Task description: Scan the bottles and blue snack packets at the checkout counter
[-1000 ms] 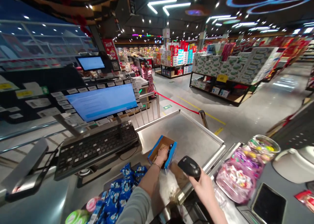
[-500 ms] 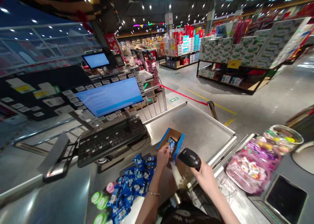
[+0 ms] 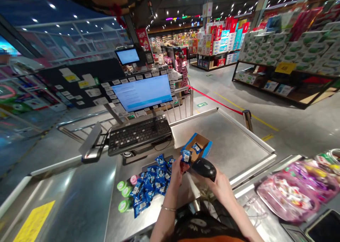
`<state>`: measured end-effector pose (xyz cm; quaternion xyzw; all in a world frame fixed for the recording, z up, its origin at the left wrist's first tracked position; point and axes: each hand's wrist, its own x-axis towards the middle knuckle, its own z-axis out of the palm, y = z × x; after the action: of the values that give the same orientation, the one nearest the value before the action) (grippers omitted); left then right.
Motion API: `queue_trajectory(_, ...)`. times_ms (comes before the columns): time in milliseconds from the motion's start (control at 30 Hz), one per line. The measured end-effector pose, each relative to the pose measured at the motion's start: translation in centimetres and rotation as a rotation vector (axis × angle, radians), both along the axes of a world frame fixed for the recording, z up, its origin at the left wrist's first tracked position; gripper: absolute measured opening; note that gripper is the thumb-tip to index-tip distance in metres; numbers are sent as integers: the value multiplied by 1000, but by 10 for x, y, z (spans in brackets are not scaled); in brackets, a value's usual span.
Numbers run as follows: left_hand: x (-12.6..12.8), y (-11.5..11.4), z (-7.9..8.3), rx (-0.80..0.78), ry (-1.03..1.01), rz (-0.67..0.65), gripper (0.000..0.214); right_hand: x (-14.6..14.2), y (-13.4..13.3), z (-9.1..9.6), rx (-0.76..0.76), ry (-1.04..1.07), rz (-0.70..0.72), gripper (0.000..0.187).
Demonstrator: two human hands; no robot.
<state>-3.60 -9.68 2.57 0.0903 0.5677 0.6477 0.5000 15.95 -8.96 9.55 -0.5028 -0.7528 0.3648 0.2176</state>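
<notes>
Head view: your left hand (image 3: 177,170) sits just below the centre of the frame, its fingers pinched around a small blue packet (image 3: 186,156) that it holds up off the counter. Your right hand (image 3: 222,188) is just to the right of it, fingers wrapped tight around the grip of a black scanner (image 3: 204,168). The scanner's head lies close beside the packet, but you cannot tell whether the two touch.

Just above the packet, an open blue box (image 3: 204,145) with a brown inside rests on the steel counter (image 3: 233,146), and one more blue packet lies inside it. To the left of your left hand, a heap of blue packets (image 3: 150,182) is spread on the counter, with a few round green-lidded tubs (image 3: 123,199) and a pink one at its left edge.

Above the heap stands a black keyboard (image 3: 140,132), and above that a lit monitor (image 3: 142,92). At the lower right of the frame lie pink bags of sweets (image 3: 288,192). A red barrier tape (image 3: 214,100) runs across the aisle behind the counter, right of the monitor.
</notes>
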Motion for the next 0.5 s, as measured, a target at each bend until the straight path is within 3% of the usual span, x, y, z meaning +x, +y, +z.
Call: queue_trajectory(500, -3, -2, 0, 47, 25, -47, 43, -2, -1, 0, -25, 20, 13, 37)
